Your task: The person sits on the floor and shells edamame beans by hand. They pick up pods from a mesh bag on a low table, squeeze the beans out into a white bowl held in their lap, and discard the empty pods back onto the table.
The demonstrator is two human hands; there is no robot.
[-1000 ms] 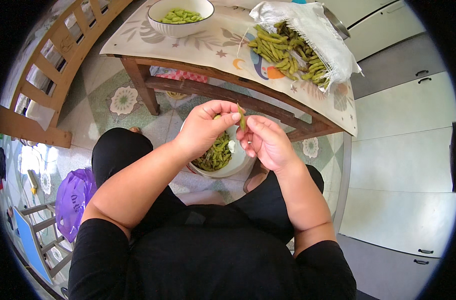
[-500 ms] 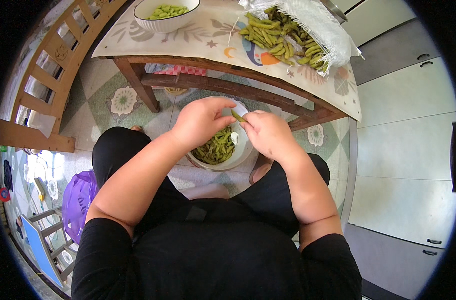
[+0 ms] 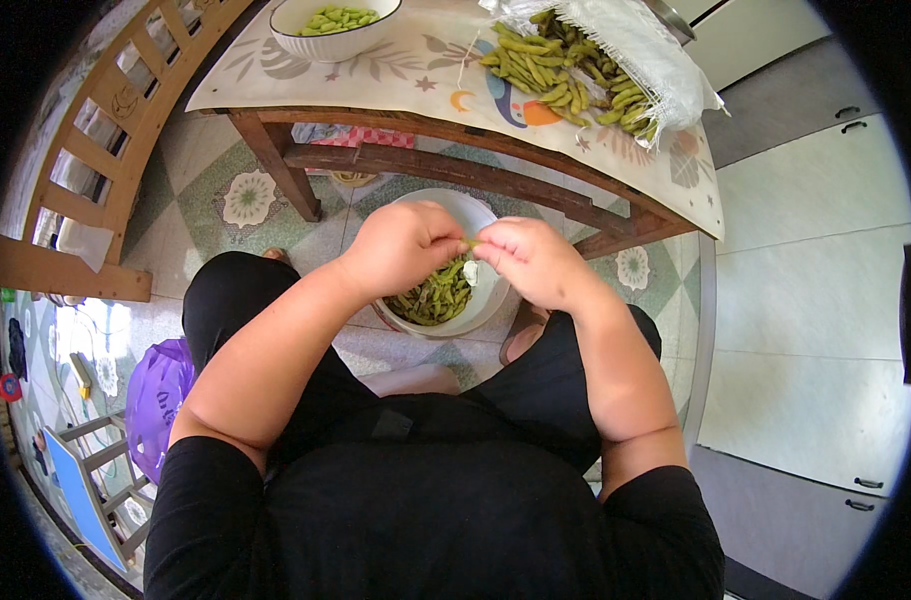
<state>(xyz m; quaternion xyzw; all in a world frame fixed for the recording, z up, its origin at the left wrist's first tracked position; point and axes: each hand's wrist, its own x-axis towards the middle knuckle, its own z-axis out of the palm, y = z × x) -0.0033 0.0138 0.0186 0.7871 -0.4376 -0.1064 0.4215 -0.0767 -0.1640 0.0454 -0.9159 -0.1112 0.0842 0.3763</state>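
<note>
A slim green bean pod (image 3: 472,243), little more than a sliver of it showing, sits at the centre of the frame, pinched at both ends between your left hand (image 3: 406,245) and your right hand (image 3: 531,260), thumbs and forefingers closed on it and knuckles turned up. Below it, a round white basin (image 3: 488,300) holds a loose pile of green and brownish pods (image 3: 431,300), with a small crumpled white scrap (image 3: 471,273) lying toward its right side. The step in hand appears to be the opening or trimming of this single pod; the next move would seem to call for a firm two-sided pinch and a short twist or pull, made over the basin. At the top of the frame stands a wooden table under a pale leaf-and-star printed cloth (image 3: 396,95), bearing a white ribbed bowl (image 3: 336,45) of bright green beans at upper left and, at upper right, a heap of unshelled pods (image 3: 546,75) spilling from a white woven sack (image 3: 641,60). A slatted wooden rail (image 3: 96,155) fills the upper left, a purple plastic bag (image 3: 161,400) the lower left; pale cabinets (image 3: 796,290) line the right edge, above a patterned tile floor (image 3: 216,160).
</note>
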